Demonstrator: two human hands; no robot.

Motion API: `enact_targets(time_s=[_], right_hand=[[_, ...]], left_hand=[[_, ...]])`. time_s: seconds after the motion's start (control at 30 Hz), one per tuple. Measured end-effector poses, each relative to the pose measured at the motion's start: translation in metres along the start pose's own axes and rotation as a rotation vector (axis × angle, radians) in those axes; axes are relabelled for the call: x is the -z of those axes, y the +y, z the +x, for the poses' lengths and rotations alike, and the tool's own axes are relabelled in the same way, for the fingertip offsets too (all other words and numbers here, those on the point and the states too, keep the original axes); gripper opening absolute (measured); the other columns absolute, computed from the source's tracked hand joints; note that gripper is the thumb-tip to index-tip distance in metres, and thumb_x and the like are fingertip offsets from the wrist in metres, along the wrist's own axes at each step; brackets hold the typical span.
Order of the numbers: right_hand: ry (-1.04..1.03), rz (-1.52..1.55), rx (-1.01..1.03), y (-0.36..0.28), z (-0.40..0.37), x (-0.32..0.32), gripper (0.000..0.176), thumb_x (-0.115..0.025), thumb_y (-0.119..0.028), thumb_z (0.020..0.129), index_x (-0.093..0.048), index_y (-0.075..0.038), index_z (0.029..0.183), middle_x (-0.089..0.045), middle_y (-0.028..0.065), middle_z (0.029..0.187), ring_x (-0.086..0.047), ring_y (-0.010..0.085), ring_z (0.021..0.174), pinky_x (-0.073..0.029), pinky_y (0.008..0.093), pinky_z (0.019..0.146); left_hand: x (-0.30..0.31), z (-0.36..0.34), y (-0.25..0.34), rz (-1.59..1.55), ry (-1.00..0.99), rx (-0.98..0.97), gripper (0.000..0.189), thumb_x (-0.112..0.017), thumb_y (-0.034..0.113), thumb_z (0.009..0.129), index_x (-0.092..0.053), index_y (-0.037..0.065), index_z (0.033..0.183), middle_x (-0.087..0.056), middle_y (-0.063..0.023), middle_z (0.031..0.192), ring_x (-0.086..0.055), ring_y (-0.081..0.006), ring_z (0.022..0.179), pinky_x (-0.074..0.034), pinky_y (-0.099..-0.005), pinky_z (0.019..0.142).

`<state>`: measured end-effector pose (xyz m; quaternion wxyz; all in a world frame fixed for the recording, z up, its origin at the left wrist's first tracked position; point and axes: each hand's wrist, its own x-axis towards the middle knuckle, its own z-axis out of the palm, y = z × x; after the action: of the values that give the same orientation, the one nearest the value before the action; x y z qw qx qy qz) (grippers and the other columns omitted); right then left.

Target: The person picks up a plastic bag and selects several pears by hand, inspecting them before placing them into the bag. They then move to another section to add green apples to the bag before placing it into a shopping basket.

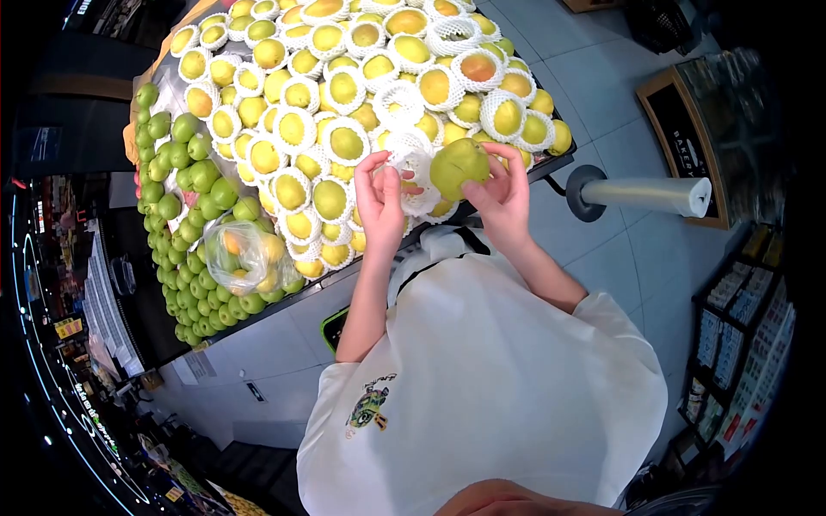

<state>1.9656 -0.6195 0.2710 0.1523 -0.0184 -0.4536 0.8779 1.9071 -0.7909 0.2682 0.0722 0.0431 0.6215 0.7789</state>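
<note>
1. Head view, progress: the right hand (503,193) grips a green-yellow pear (458,165), held just over the near edge of the fruit stand (275,340). The left hand (379,202) pinches a foam net (415,176) touching the pear. I'd judge the pear is already out of the net, with both not yet set down.
2. A plastic bag (245,254) lies near the stand's near edge, towards its left side, with several fruits inside.
3. Textures: the pear is smooth, plump and matt. The net is white, soft, open mesh. The bag is thin, clear and crinkled. The small green fruits (185,163) along the left edge are bare and glossy.
</note>
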Motion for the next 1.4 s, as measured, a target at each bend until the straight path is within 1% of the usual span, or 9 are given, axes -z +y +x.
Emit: enact_targets(time_s=[0.17, 0.4, 0.53, 0.73, 0.8, 0.93, 1.0, 1.33, 1.4], right_hand=[[-0.085, -0.185, 0.068, 0.000, -0.001, -0.003, 0.062, -0.079, 0.004, 0.085, -0.045, -0.005, 0.136, -0.058, 0.0115, 0.129, -0.060, 0.0221, 0.121, -0.057, 0.0364, 0.096], [-0.158, -0.656, 0.018, 0.004, -0.002, -0.004, 0.063, -0.088, -0.009, 0.078, -0.058, -0.005, 0.133, -0.064, 0.0086, 0.125, -0.065, 0.0183, 0.110, -0.057, 0.0324, 0.087], [-0.175, -0.682, 0.045, 0.008, -0.004, -0.006, 0.063, -0.088, -0.012, 0.078, -0.058, -0.004, 0.133, -0.066, 0.0098, 0.123, -0.066, 0.0196, 0.108, -0.057, 0.0329, 0.086], [-0.198, -0.784, 0.305, 0.017, -0.004, -0.005, 0.066, -0.090, -0.010, 0.077, -0.056, -0.003, 0.133, -0.062, 0.0140, 0.135, -0.067, 0.0234, 0.110, -0.057, 0.0352, 0.088], [-0.109, -0.564, 0.441, 0.025, -0.007, -0.007, 0.065, -0.089, -0.007, 0.077, -0.054, -0.002, 0.132, -0.059, 0.0168, 0.141, -0.068, 0.0277, 0.112, -0.058, 0.0375, 0.090], [-0.138, -0.555, 0.383, 0.016, -0.006, -0.008, 0.064, -0.088, -0.004, 0.077, -0.054, -0.002, 0.130, -0.058, 0.0177, 0.142, -0.063, 0.0339, 0.123, -0.056, 0.0410, 0.097], [-0.234, -0.880, 0.435, 0.009, -0.001, -0.005, 0.065, -0.089, -0.005, 0.075, -0.055, -0.003, 0.130, -0.059, 0.0161, 0.142, -0.052, 0.0377, 0.136, -0.051, 0.0445, 0.105], [-0.355, -0.723, 0.400, 0.016, -0.004, 0.001, 0.062, -0.084, -0.002, 0.077, -0.055, -0.007, 0.131, -0.059, 0.0134, 0.147, -0.040, 0.0364, 0.148, -0.040, 0.0466, 0.116], [-0.364, -0.658, 0.288, 0.018, -0.004, 0.001, 0.061, -0.084, -0.001, 0.078, -0.055, -0.007, 0.132, -0.059, 0.0129, 0.146, -0.038, 0.0376, 0.149, -0.038, 0.0480, 0.117]], left_hand=[[-0.009, -0.001, -0.006, 0.123, -0.017, -0.242, 0.044, -0.056, 0.010, 0.106, -0.036, 0.003, 0.144, -0.047, -0.0187, 0.143, -0.063, -0.0240, 0.114, -0.056, -0.0354, 0.096], [-0.005, 0.000, -0.012, 0.121, 0.028, -0.223, 0.039, -0.048, 0.011, 0.109, -0.035, 0.001, 0.145, -0.051, -0.0214, 0.144, -0.058, -0.0236, 0.124, -0.052, -0.0379, 0.103], [-0.008, -0.006, -0.009, 0.282, 0.034, -0.288, 0.037, -0.042, 0.015, 0.111, -0.035, 0.001, 0.145, -0.058, -0.0198, 0.139, -0.057, -0.0205, 0.123, -0.046, -0.0356, 0.107], [-0.013, -0.008, -0.012, 0.244, 0.052, -0.299, 0.036, -0.042, 0.017, 0.112, -0.036, 0.002, 0.144, -0.057, -0.0207, 0.141, -0.055, -0.0212, 0.128, -0.045, -0.0349, 0.107], [-0.015, -0.008, -0.012, 0.242, 0.050, -0.285, 0.036, -0.042, 0.018, 0.112, -0.036, 0.003, 0.144, -0.055, -0.0206, 0.143, -0.054, -0.0212, 0.128, -0.044, -0.0348, 0.107], [-0.017, -0.010, -0.012, 0.268, 0.069, -0.324, 0.034, -0.042, 0.017, 0.112, -0.038, 0.004, 0.144, -0.057, -0.0190, 0.141, -0.054, -0.0211, 0.128, -0.043, -0.0361, 0.108], [-0.017, -0.010, -0.011, 0.306, 0.074, -0.350, 0.033, -0.042, 0.016, 0.112, -0.040, 0.004, 0.143, -0.058, -0.0185, 0.140, -0.055, -0.0211, 0.127, -0.043, -0.0364, 0.108], [-0.017, -0.007, -0.012, 0.071, 0.156, -0.267, 0.032, -0.044, 0.020, 0.112, -0.044, 0.004, 0.141, -0.059, -0.0182, 0.138, -0.058, -0.0150, 0.110, -0.046, -0.0325, 0.099], [-0.017, -0.008, -0.010, 0.055, 0.155, -0.274, 0.033, -0.044, 0.021, 0.112, -0.044, 0.005, 0.141, -0.059, -0.0184, 0.137, -0.058, -0.0138, 0.107, -0.047, -0.0316, 0.097]])
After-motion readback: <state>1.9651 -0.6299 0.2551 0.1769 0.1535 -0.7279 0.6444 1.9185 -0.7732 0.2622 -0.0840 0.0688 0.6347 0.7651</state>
